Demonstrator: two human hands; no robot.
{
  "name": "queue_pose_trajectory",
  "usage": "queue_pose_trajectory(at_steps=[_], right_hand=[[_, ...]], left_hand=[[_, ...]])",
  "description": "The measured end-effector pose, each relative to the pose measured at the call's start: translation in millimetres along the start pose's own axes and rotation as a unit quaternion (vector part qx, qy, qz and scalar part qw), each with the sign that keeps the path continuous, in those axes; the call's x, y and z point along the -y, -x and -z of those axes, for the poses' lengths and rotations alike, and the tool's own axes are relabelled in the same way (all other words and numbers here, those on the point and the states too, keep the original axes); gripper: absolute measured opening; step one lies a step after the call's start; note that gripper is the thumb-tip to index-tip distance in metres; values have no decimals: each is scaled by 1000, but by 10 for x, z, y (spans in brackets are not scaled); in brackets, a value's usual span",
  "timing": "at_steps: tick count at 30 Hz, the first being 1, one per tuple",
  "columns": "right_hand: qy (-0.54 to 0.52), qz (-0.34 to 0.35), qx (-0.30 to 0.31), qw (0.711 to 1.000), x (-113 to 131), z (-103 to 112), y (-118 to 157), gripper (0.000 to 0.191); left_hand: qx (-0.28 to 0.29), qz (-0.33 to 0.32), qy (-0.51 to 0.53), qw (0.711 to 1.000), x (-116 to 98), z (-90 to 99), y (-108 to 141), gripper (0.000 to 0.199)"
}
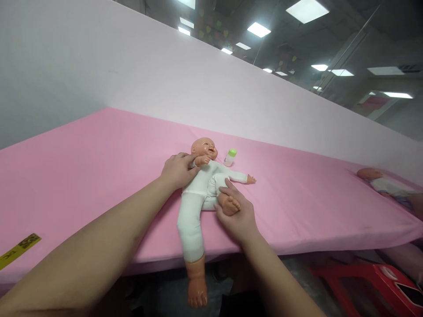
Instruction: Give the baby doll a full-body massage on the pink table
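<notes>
A baby doll in a white cloth suit lies on its back on the pink-covered table, one leg hanging over the front edge. My left hand is wrapped round the doll's arm beside its head, with the doll's small hand showing past my fingers. The doll's other leg is bent up, and my right hand holds it around the foot, toes showing. Just beyond the doll's shoulder is a small bottle with a green cap.
A second doll lies at the far right of the table. Behind the table runs a white partition. A yellow label strip is at the left front. A red stool stands below the table at the right.
</notes>
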State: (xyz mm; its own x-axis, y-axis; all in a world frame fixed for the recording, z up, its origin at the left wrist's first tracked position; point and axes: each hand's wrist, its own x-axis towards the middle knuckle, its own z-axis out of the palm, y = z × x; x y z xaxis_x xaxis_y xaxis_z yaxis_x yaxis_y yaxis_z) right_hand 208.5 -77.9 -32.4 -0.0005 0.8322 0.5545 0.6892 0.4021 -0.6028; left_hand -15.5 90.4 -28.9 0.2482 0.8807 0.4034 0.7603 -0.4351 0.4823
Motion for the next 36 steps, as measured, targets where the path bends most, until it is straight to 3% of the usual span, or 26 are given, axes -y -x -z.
queue_pose_trajectory(at_steps=[5, 11, 14, 23, 28, 36], right_hand=[[-12, -4, -8, 1000, 112, 150, 236, 43], [32, 49, 36, 998, 313, 443, 591, 42], [34, 63, 57, 996, 346, 540, 708, 43], [43, 40, 96, 994, 408, 470, 840, 45], [26, 28, 105, 994, 471, 476, 781, 42], [18, 90, 25, 995, 338, 554, 577, 41]], left_hand=[[-42, 80, 143, 986, 220, -13, -91, 43], [-112, 272, 269, 917, 613, -132, -238, 41], [-118, 312, 311, 890, 708, -164, -274, 40], [-114, 289, 299, 902, 637, -139, -227, 38], [-109, 254, 216, 936, 563, -74, -202, 37], [-57, 108, 69, 990, 199, 34, -93, 30]])
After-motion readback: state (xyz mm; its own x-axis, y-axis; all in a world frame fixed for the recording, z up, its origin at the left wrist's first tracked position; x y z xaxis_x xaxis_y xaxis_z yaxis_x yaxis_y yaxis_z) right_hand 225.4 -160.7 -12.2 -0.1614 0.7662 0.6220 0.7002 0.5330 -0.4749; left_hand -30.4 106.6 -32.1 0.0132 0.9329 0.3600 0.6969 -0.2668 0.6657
